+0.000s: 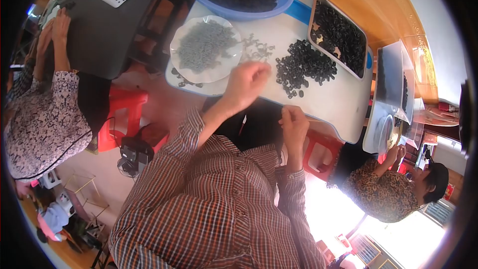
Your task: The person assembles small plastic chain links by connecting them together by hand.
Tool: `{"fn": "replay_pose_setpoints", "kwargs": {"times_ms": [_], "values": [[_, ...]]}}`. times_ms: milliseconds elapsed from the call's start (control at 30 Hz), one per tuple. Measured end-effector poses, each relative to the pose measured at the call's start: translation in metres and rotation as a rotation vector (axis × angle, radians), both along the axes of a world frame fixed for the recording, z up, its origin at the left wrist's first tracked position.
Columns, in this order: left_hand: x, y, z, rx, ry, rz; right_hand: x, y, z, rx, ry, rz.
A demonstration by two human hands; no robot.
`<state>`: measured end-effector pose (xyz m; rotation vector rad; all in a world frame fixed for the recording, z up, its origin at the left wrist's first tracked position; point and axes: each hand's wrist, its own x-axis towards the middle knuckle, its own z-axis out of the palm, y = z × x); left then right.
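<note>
My left hand (247, 85) is over the near edge of the white table (343, 102), its fingers curled together and blurred; anything in them is too small to make out. Just beyond it lie loose small grey pieces (259, 50), and to their left a white plate (234, 62) holds a heap of grey pieces (204, 45). My right hand (295, 122) is at the table's near edge with thumb and fingers pinched; what they hold, if anything, is hidden. A pile of small black parts (303, 67) lies on the table beyond my right hand.
A blue basket (284, 5) of black parts stands at the back, with a tray (363, 65) of black parts to its right. Co-workers sit at the left (50, 119) and right (381, 189). Red stools (119, 119) and clear bins (393, 79) stand nearby.
</note>
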<state>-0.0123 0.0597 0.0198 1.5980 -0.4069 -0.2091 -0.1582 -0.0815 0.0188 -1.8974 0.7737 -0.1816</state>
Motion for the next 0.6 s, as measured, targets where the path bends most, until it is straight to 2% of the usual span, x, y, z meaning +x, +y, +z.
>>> {"fn": "replay_pose_setpoints", "kwargs": {"times_ms": [167, 333, 600], "values": [[-0.042, 0.004, -0.017, 0.066, 0.189, -0.152, 0.009, -0.014, -0.008, -0.473, -0.064, 0.013], [-0.057, 0.003, -0.032, 0.071, 0.088, -0.176, 0.021, -0.016, -0.009, -0.591, -0.060, 0.018], [-0.071, 0.000, -0.047, 0.112, 0.106, -0.220, 0.018, -0.023, -0.016, -0.665, -0.016, 0.046]]}}
